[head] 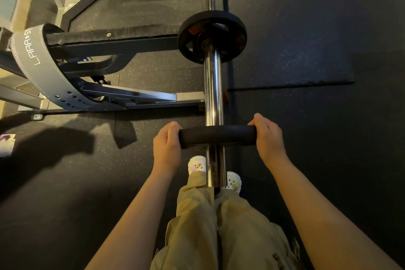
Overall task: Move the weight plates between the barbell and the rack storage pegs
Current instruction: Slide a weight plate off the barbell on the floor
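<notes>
Both hands, left (167, 146) and right (269, 138), grip the plate (217, 135) by opposite edges, near the open end of the bar's sleeve (213, 94); keep it square to the sleeve and move it evenly, since tilting would likely bind it.

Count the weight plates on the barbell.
2: near plate gripped by left hand and right hand; far plate further up the sleeve. More may hide behind it.
</notes>
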### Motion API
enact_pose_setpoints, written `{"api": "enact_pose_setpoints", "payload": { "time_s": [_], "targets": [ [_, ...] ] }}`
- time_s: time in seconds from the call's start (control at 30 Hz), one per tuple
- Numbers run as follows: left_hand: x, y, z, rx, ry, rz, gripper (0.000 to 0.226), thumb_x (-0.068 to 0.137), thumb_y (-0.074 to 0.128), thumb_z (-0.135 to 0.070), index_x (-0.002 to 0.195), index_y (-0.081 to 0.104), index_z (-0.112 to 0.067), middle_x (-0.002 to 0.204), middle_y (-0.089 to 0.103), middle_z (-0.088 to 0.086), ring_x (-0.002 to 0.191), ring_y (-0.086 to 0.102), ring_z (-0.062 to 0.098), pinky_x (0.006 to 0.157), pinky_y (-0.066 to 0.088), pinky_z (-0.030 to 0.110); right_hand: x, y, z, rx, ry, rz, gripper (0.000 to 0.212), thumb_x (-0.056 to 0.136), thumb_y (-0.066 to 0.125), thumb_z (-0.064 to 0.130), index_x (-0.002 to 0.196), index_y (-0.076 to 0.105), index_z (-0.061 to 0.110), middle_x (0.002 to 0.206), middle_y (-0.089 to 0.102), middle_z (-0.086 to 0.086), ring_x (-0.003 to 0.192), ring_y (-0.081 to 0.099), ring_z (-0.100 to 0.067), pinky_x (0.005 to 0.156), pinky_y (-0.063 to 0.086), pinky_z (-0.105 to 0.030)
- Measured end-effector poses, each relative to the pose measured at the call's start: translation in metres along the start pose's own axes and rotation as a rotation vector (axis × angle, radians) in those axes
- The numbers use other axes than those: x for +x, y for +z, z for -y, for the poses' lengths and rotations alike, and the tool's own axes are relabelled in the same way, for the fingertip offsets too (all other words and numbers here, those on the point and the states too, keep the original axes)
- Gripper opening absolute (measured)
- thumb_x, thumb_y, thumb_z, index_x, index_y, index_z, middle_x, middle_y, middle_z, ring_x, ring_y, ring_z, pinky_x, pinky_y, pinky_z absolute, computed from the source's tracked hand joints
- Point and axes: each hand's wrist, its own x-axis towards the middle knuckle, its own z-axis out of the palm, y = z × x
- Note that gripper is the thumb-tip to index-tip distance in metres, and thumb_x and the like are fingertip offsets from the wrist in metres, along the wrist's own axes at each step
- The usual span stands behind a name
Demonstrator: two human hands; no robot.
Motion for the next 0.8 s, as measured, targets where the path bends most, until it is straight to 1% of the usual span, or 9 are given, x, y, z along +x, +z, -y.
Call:
{"api": "enact_pose_setpoints", "payload": {
  "time_s": [0.1, 0.2, 0.3, 0.37, 0.47, 0.53, 0.6, 0.7, 0.8],
  "targets": [
    [-0.002, -0.004, -0.004, 0.100, -0.028, 0.041, 0.030, 0.100, 0.036, -0.025, 0.077, 0.050, -0.014, 0.073, 0.045, 0.001, 0.064, 0.042, 0.004, 0.058, 0.034, 0.016, -0.003, -0.005, 0.006, -0.096, 0.040, 0.062, 0.047, 0.102, 0.030, 0.037, 0.091, 0.061, 0.004, 0.083, 0.054, -0.008, 0.074, 0.049, -0.015, 0.067, 0.038, -0.029],
    [-0.004, -0.005, -0.013, 0.140, -0.061, 0.074, 0.027, 0.102, 0.035, -0.020, 0.085, 0.053, -0.010, 0.074, 0.046, 0.001, 0.066, 0.042, 0.009, 0.059, 0.034, 0.022, -0.011, -0.013, 0.012, -0.211, 0.051, 0.115, 0.052, 0.101, 0.028, 0.050, 0.102, 0.060, 0.009, 0.094, 0.055, -0.009, 0.079, 0.050, -0.014, 0.067, 0.038, -0.026],
    [-0.007, -0.008, -0.024, 0.150, -0.106, 0.086, 0.031, 0.103, 0.033, -0.024, 0.078, 0.049, -0.015, 0.071, 0.046, 0.002, 0.064, 0.042, 0.011, 0.058, 0.033, 0.023, -0.027, -0.018, 0.026, -0.375, -0.069, 0.252, 0.047, 0.084, 0.052, 0.062, 0.109, 0.053, 0.022, 0.106, 0.049, 0.004, 0.089, 0.048, -0.006, 0.071, 0.038, -0.023],
    [-0.006, -0.011, -0.027, 0.215, -0.087, 0.122, 0.033, 0.103, 0.032, -0.023, 0.074, 0.046, -0.018, 0.070, 0.045, 0.002, 0.063, 0.042, 0.011, 0.059, 0.033, 0.023, -0.033, -0.015, 0.038, -0.571, -0.176, 0.337, 0.055, 0.075, 0.071, 0.055, 0.117, 0.048, 0.029, 0.109, 0.045, 0.011, 0.099, 0.047, -0.006, 0.080, 0.042, -0.025],
    [-0.007, -0.015, -0.032, 0.269, -0.068, 0.191, 0.034, 0.103, 0.031, -0.022, 0.072, 0.044, -0.020, 0.070, 0.045, 0.002, 0.064, 0.042, 0.011, 0.060, 0.033, 0.024, -0.030, -0.006, 0.056, -0.813, -0.163, 0.390, 0.068, 0.070, 0.081, 0.035, 0.127, 0.045, 0.025, 0.116, 0.046, 0.004, 0.109, 0.046, -0.016, 0.092, 0.045, -0.038],
    [-0.006, -0.017, -0.037, 0.285, -0.077, 0.225, 0.033, 0.103, 0.031, -0.023, 0.072, 0.043, -0.020, 0.070, 0.044, 0.001, 0.064, 0.042, 0.012, 0.061, 0.033, 0.025, -0.028, 0.002, 0.063, -0.952, -0.155, 0.370, 0.065, 0.072, 0.079, 0.031, 0.126, 0.045, 0.023, 0.116, 0.047, 0.000, 0.106, 0.048, -0.020, 0.089, 0.047, -0.038],
    [-0.006, -0.020, -0.043, 0.303, -0.065, 0.259, 0.033, 0.103, 0.031, -0.024, 0.072, 0.043, -0.020, 0.070, 0.044, 0.001, 0.064, 0.042, 0.012, 0.061, 0.033, 0.025, -0.030, 0.006, 0.062, -1.015, -0.188, 0.266, 0.052, 0.076, 0.075, 0.028, 0.120, 0.048, 0.021, 0.114, 0.051, -0.001, 0.102, 0.051, -0.020, 0.084, 0.048, -0.036],
    [-0.007, -0.025, -0.050, 0.365, -0.018, 0.331, 0.032, 0.104, 0.031, -0.026, 0.077, 0.047, -0.018, 0.074, 0.048, 0.001, 0.070, 0.047, 0.014, 0.066, 0.037, 0.026, -0.039, 0.006, 0.049, -0.950, -0.205, 0.116, 0.041, 0.079, 0.073, 0.024, 0.114, 0.052, 0.021, 0.110, 0.054, 0.000, 0.096, 0.050, -0.015, 0.081, 0.045, -0.031],
    [0.002, -0.035, -0.058, 0.466, -0.038, 0.489, 0.036, 0.103, 0.029, -0.041, 0.093, 0.053, -0.017, 0.084, 0.054, 0.002, 0.082, 0.054, 0.018, 0.070, 0.038, 0.027, -0.042, 0.008, 0.042, -0.887, -0.214, 0.065, 0.040, 0.079, 0.073, 0.025, 0.113, 0.053, 0.022, 0.109, 0.053, 0.003, 0.098, 0.050, -0.014, 0.084, 0.043, -0.031]
  ]
}}
